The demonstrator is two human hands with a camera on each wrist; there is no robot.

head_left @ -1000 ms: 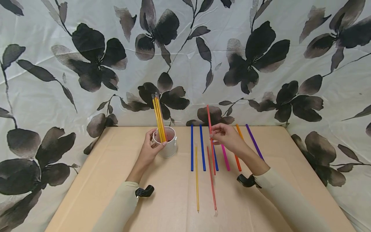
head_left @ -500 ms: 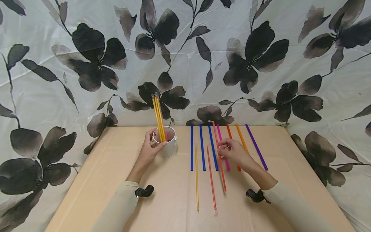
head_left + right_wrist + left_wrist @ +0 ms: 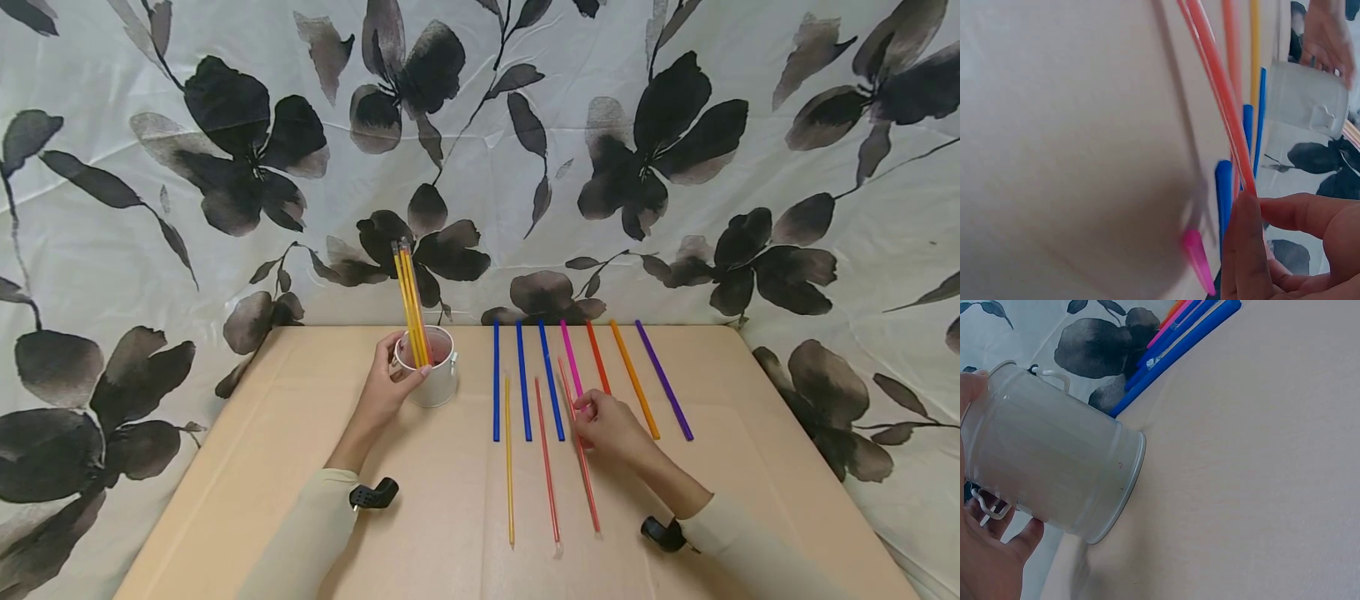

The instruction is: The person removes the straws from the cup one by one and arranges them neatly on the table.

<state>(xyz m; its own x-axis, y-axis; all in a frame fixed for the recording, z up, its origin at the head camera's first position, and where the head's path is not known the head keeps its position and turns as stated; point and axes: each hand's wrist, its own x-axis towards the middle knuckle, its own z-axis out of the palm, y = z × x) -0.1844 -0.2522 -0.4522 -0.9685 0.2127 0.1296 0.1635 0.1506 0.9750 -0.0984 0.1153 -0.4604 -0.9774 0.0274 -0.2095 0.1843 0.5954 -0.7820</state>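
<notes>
My left hand (image 3: 384, 387) grips the rim of a small white bucket (image 3: 444, 379) that stands upright on the table. Several yellow pencils (image 3: 409, 300) lean in it, their eraser ends up. In the left wrist view the bucket (image 3: 1054, 450) shows loops at its sides. Thumb and fingertips of my right hand (image 3: 617, 429) pinch a long thin red stick (image 3: 588, 492) with a clear lower tip. The right wrist view shows the red stick (image 3: 1225, 94) apart from its shadow on the table. To its left lie a similar red stick (image 3: 547, 467) and a yellow stick (image 3: 510, 467).
A back row holds several thicker sticks: blue ones (image 3: 524, 383), a magenta one (image 3: 570, 358), a red one (image 3: 597, 357), an orange one (image 3: 634, 379) and a purple one (image 3: 664, 379). Behind the table (image 3: 442, 517) hangs a floral cloth (image 3: 540, 208).
My right hand has carried the red stick rightward and toward the front of the table, lowering it beside the other thin sticks. My left hand stays on the bucket.
</notes>
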